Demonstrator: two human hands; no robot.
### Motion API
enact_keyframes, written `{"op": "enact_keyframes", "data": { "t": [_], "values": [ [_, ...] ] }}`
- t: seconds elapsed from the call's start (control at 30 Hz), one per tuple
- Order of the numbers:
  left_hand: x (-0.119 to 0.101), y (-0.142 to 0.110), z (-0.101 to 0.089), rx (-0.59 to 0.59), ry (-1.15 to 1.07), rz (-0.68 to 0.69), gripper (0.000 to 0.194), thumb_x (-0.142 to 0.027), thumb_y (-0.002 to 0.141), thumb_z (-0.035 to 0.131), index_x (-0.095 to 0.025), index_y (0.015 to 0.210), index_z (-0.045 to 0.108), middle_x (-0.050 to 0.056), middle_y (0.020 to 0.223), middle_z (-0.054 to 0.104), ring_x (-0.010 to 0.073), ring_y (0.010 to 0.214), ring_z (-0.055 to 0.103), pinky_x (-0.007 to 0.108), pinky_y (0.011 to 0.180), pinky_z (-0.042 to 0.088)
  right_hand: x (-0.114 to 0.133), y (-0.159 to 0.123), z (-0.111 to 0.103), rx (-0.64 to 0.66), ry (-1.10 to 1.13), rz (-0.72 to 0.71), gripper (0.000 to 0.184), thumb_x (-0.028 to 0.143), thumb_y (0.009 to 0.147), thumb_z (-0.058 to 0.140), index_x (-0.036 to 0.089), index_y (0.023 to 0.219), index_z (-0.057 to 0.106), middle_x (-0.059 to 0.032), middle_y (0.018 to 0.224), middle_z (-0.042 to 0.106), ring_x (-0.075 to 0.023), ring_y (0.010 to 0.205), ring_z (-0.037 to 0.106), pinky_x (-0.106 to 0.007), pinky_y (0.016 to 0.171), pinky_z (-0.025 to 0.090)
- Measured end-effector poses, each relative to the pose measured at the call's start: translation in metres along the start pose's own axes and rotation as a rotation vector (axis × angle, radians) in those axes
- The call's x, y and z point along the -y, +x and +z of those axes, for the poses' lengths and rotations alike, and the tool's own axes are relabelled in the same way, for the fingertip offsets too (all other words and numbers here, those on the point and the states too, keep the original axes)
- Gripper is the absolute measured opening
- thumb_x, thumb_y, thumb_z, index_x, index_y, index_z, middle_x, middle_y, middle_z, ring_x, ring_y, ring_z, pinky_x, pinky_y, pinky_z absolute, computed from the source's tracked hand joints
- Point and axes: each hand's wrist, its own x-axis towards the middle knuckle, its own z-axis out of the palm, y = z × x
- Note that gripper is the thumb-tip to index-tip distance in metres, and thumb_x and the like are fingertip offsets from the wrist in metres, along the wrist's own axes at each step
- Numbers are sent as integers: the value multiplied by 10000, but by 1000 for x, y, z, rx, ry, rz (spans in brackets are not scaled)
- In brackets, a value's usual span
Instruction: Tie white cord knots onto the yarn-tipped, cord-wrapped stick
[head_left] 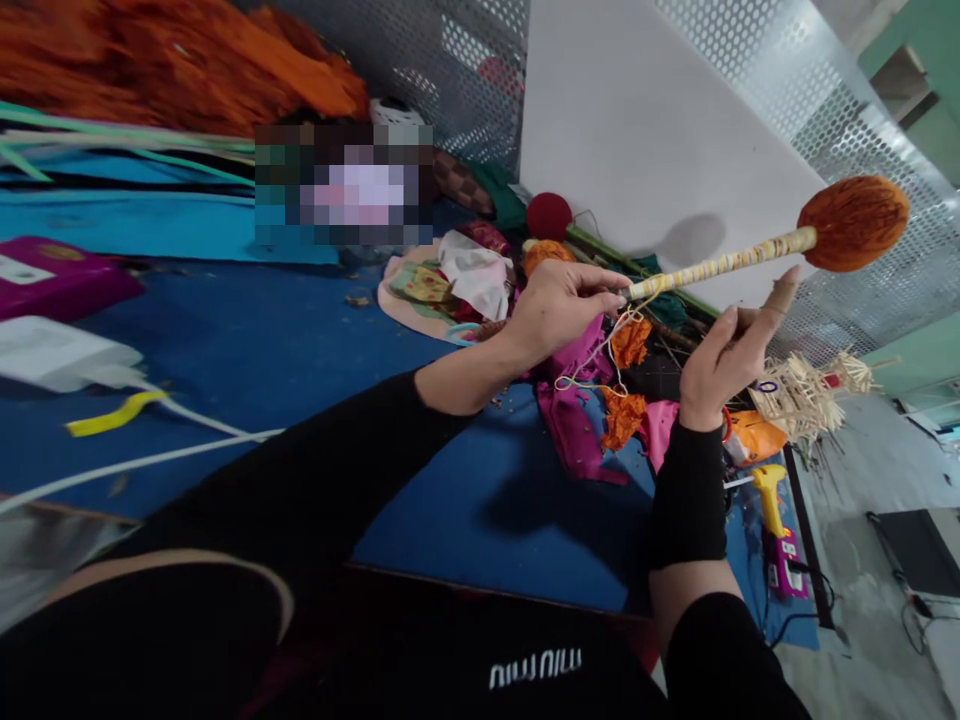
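My left hand (551,315) pinches the lower end of a stick (720,263) wound in yellow and white string. An orange egg-shaped head (853,222) tops the stick, which tilts up to the right above the table. Loose pale string (592,375) dangles from the wrapping near my left fingers. Just below the upper half of the stick is my right hand (727,365), its index finger stretched toward the orange head and its fingers apart. Beneath both hands lie magenta cloth (574,430) and crumpled orange pieces (622,415).
A yellow glue gun (770,495) and a purple power strip (787,565) lie at the blue table's right end. Behind the hands stands a white board (637,120). At left are a white plug (64,352) with its cable and a purple box (64,278).
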Motion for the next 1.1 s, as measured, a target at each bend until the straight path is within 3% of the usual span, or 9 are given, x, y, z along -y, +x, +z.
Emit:
{"op": "enact_keyframes", "data": {
  "t": [0.1, 0.23, 0.33, 0.43, 0.5, 0.6, 0.73, 0.9, 1.1],
  "values": [
    [-2, -1, 0, -7, 6, 13, 248, -146, 764, 781, -187, 982, 894, 27, 818, 825, 157, 743, 719, 236, 729, 567, 0, -3, 8, -72, 125, 61, 637, 380, 1097, 305, 179, 1700, 257, -102, 1114, 713, -153, 793, 641, -342, 816, 595],
    [-4, -1, 1, -5, 22, 24, 235, -150, 781, 770, -196, 976, 894, 27, 806, 820, 160, 726, 716, 246, 728, 570, 7, -6, 15, -73, 464, 242, 534, 462, 1084, 356, 295, 1587, 422, -87, 1214, 664, -172, 968, 704, -400, 923, 616],
    [-6, -1, -1, -10, 43, 49, 233, -156, 807, 759, -207, 992, 892, 28, 811, 818, 171, 741, 723, 259, 735, 567, 20, -7, 16, 295, 796, 319, 437, 577, 965, 610, 270, 1272, 662, -58, 1153, 710, -186, 1074, 708, -384, 970, 621],
    [-9, 0, -6, -44, 164, 92, 233, -157, 822, 764, -240, 998, 892, 22, 853, 824, 182, 772, 719, 262, 729, 533, 28, -5, 8, 673, 1011, 435, 373, 578, 861, 758, 227, 971, 704, 11, 850, 697, -108, 726, 652, -266, 719, 606],
    [-12, 1, -11, -75, 295, 98, 227, -182, 838, 776, -275, 1008, 895, 17, 846, 818, 187, 759, 692, 272, 703, 487, 23, 1, -6, 722, 1039, 523, 324, 518, 858, 786, 212, 847, 680, 78, 655, 561, -42, 497, 459, -194, 523, 475],
    [-20, 4, -21, -84, 402, 100, 205, -214, 830, 803, -321, 979, 895, 12, 852, 810, 226, 851, 679, 293, 733, 445, -2, 17, -35, 599, 1060, 601, 311, 469, 818, 824, 212, 776, 655, 121, 569, 410, -7, 404, 233, -161, 396, 261],
    [-26, 9, -37, -2, 438, 92, 210, -157, 746, 827, -327, 855, 887, 25, 810, 781, 281, 1012, 681, 300, 802, 442, -54, 36, -69, 277, 983, 623, 288, 446, 751, 845, 236, 735, 649, 110, 567, 364, -22, 404, 184, -201, 365, 153],
    [-19, 20, -51, 93, 389, 27, 272, -63, 633, 817, -318, 718, 860, 17, 660, 707, 281, 966, 702, 289, 784, 455, -110, 38, -69, -30, 827, 630, 222, 384, 736, 820, 244, 671, 661, 83, 568, 371, -32, 421, 201, -266, 387, 88],
    [-23, 25, -63, 311, 337, -84, 189, -84, 627, 819, -218, 750, 870, -17, 557, 625, 219, 780, 695, 269, 770, 465, -149, 30, -38, 72, 701, 560, 312, 479, 811, 664, 288, 646, 480, 40, 652, 430, -110, 594, 435, -269, 551, 406]
  ]
}}
